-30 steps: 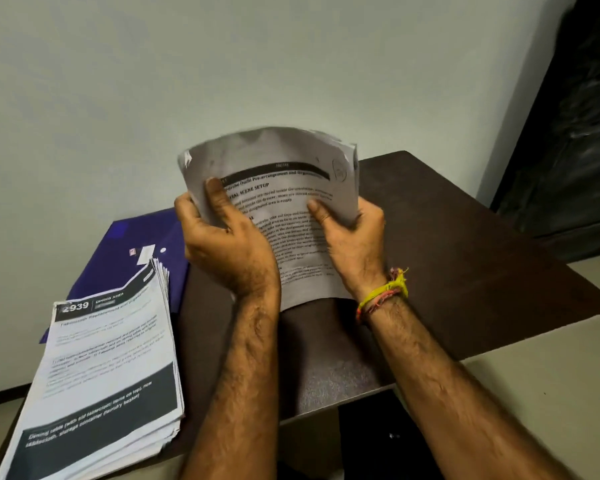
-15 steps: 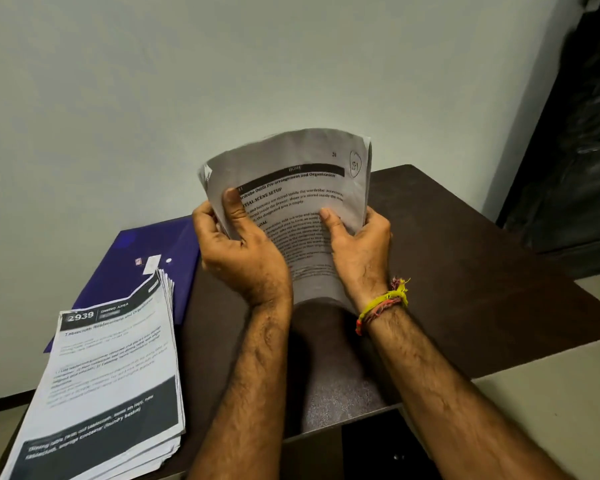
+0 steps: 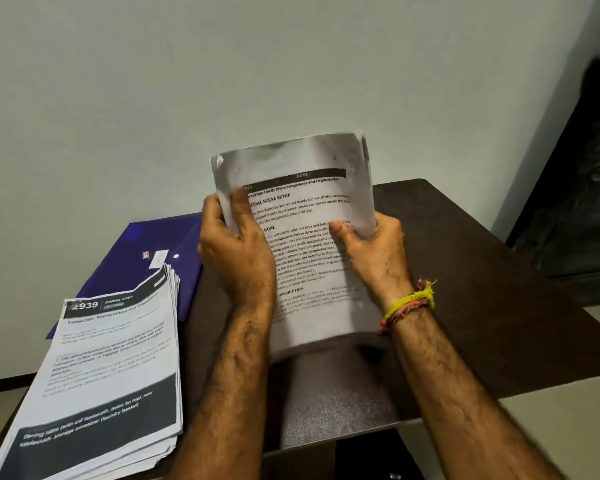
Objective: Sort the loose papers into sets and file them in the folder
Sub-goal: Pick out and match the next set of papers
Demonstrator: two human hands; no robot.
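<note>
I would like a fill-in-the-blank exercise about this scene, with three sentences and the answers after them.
1. The bundle of papers is held upright by ____ hands.
2. The flat stack of papers on the table has the number ____ printed at its top.
3. The colour of the folder lying partly under that stack is ____.

Missing words: both; 2939; blue

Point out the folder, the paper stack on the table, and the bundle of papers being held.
folder [image 3: 125, 268]: head view, on its bare purple cover.
paper stack [image 3: 108, 368]: head view, on the top sheet's middle.
bundle of papers [image 3: 309, 216]: head view, on the printed front page.
</note>
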